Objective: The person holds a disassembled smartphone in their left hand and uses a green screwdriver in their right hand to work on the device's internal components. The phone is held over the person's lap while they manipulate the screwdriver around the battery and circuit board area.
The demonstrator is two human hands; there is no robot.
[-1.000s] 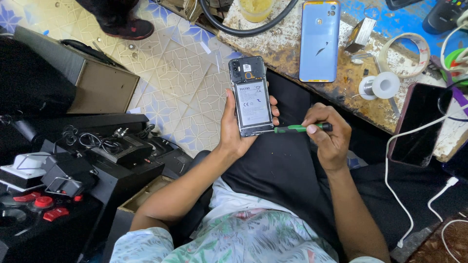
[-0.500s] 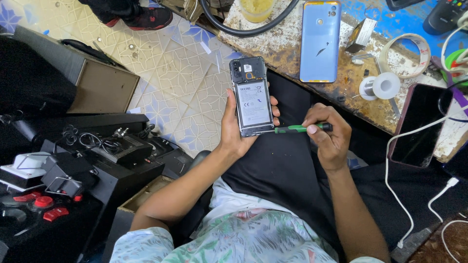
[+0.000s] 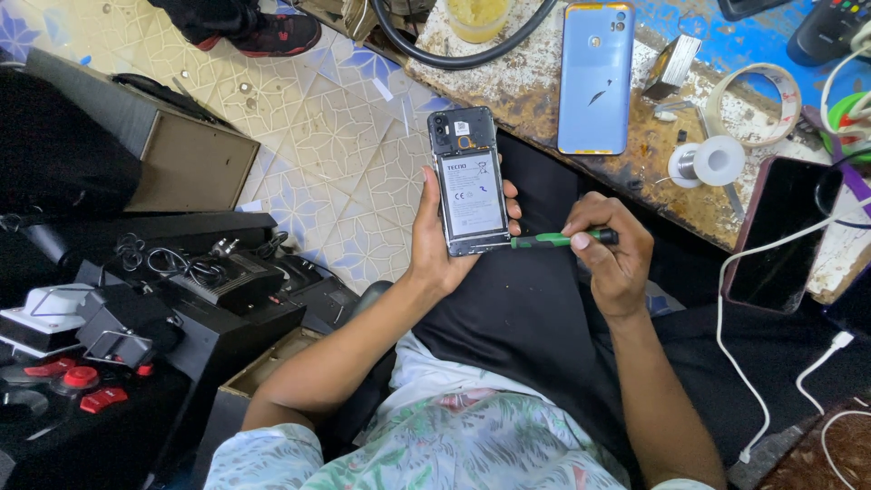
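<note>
Gripping an opened phone (image 3: 470, 186), left hand (image 3: 435, 240) meets the right hand's (image 3: 612, 254) screwdriver (image 3: 555, 240).

Green-and-black screwdriver (image 3: 562, 240); light blue back cover (image 3: 595, 77); cream floor tiles (image 3: 336, 145) with blue floral pattern; rusty brown table (image 3: 662, 172).

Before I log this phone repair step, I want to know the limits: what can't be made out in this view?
- Head view: the screwdriver tip, where it meets the opened phone; too small to tell which screw.
- Phone's front, facing away; left hand covers its left edge.
- Screwdriver handle end, wrapped by right hand.
- Contents of the yellow cup, cut by the top edge.
- Dark phone screen: unlit, partly crossed by a white cable.
</note>
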